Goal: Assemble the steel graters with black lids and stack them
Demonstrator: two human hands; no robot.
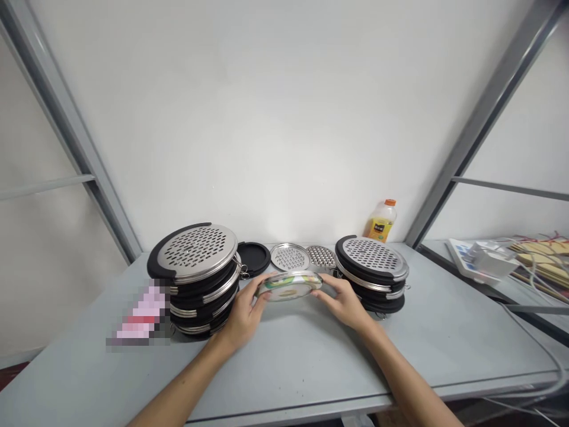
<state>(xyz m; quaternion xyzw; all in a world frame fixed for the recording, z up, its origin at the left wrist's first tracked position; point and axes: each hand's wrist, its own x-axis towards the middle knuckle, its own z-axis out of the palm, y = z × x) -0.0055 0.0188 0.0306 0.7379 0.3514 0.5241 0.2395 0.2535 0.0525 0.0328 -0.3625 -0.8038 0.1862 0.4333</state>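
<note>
Between my two hands, a round flat package [290, 287] is held up above the table, tilted, with a shiny rim and green, yellow and orange print. Its contents cannot be made out. My left hand [243, 313] grips its left edge between thumb and fingers. At the opposite edge, my right hand [345, 301] pinches it the same way. Beside my left hand rises a tall stack of round graters [200, 252] with black rims and perforated metal tops. A shorter grater stack [372, 256] stands just beyond my right hand.
Along the wall lie a black round tray [254, 258], a perforated metal disc [290, 258] and a coarser grater disc [320, 256]. Behind the right stack is a bottle [381, 223] with an orange cap. A pink blurred item [144, 317] lies left; cables [536, 279] run at right.
</note>
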